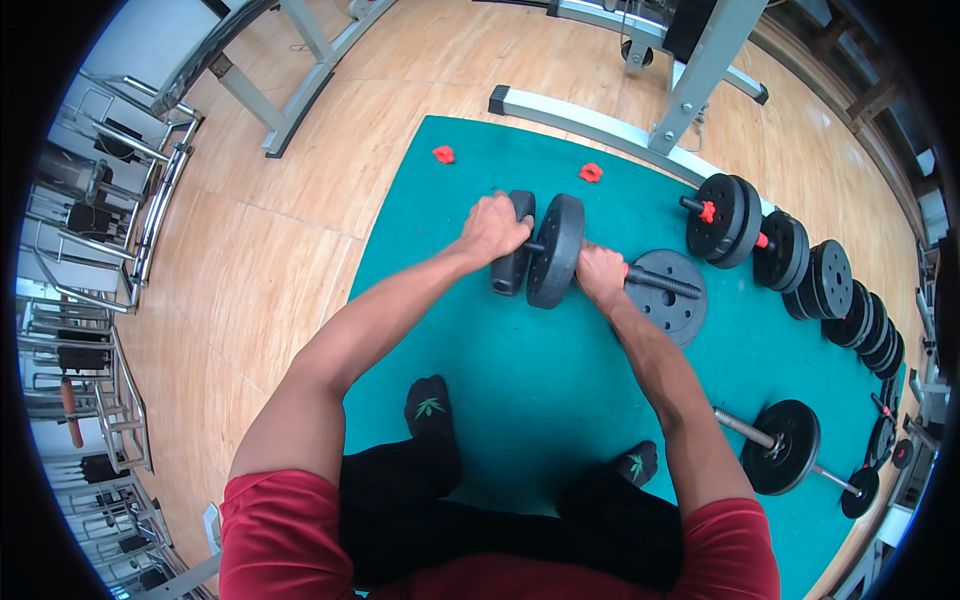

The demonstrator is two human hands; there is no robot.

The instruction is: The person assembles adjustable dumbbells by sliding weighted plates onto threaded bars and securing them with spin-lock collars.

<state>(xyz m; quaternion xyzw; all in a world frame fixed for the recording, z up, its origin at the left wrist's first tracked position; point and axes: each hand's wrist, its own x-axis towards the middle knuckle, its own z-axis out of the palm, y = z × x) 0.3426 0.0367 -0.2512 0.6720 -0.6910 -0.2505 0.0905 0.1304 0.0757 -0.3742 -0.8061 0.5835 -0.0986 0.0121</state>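
Note:
My left hand (492,228) is closed round the rim of a black weight plate (508,268) at the left end of a dumbbell bar (665,282). A second, larger black plate (562,250) sits further in on that bar, a short gap apart from the first. Just right of it, my right hand (602,272) grips the bar's handle. Beyond this hand the bar's threaded right end carries no plate and passes above a grey-black disc (672,318) lying flat on the mat. Two red star-shaped collar nuts (443,155) lie on the mat's far part.
The green mat (520,370) covers the floor under my feet. Loaded dumbbells (722,220) and black plates line its right side; a metal bar with plates (782,447) lies nearer. A grey machine frame (590,125) borders the far edge. Chrome racks (150,220) stand left.

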